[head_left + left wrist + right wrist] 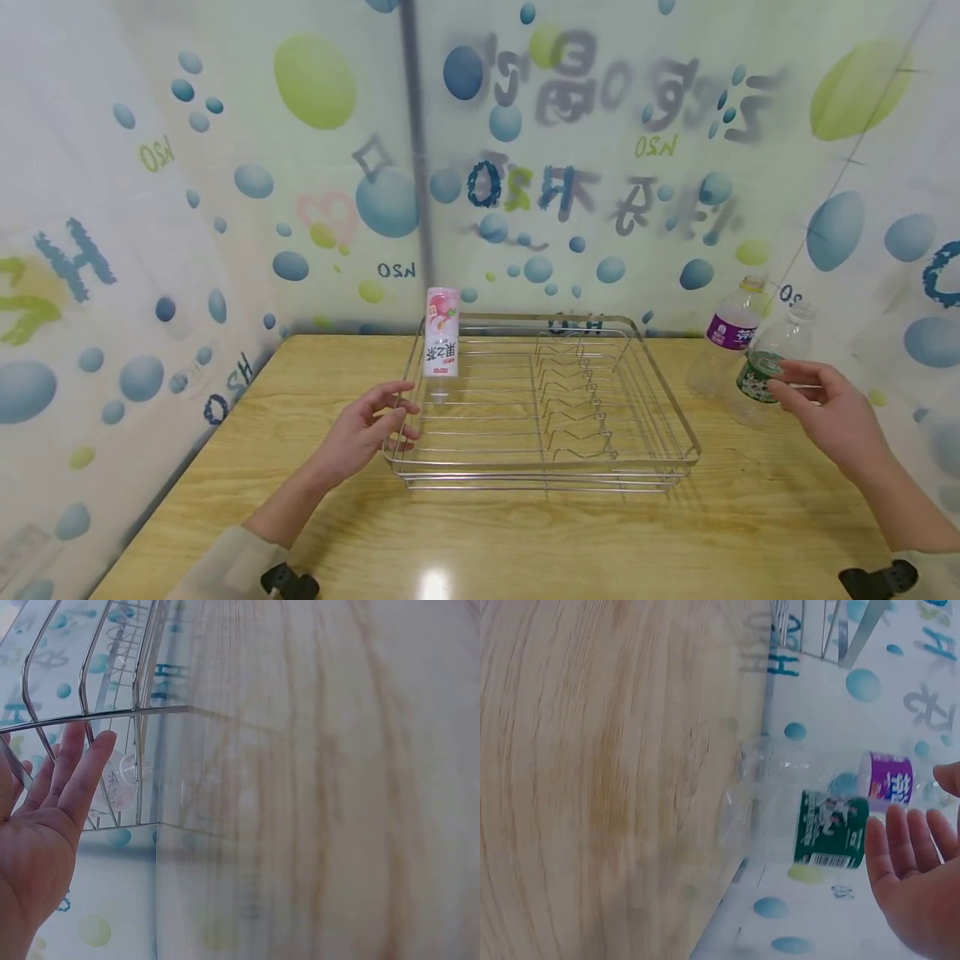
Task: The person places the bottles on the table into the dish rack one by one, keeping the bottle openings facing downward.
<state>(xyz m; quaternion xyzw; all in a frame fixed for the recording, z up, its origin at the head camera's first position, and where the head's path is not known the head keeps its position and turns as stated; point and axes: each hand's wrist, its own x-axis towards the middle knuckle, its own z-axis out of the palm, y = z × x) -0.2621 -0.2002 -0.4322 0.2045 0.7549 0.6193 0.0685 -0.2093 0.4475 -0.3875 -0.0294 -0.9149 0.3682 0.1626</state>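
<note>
A silver wire dish rack (543,461) sits on the wooden table. Inside its left side, a clear bottle with a pink-and-white label (442,333) stands upside down, neck at the bottom. My left hand (369,433) is at the rack's left rim, fingers loosely extended by the wires; whether they touch is unclear. In the left wrist view those fingers (86,776) lie alongside the wires. To the right, a clear bottle with a green label (759,377) stands upright. My right hand (828,408) is beside it with relaxed fingers, holding nothing. Behind stands an upright purple-labelled bottle (730,332).
Wavy wire dividers (577,400) line the middle and right of the rack. A patterned curtain (510,275) closes off the back and sides. The wooden table (480,542) extends in front of the rack.
</note>
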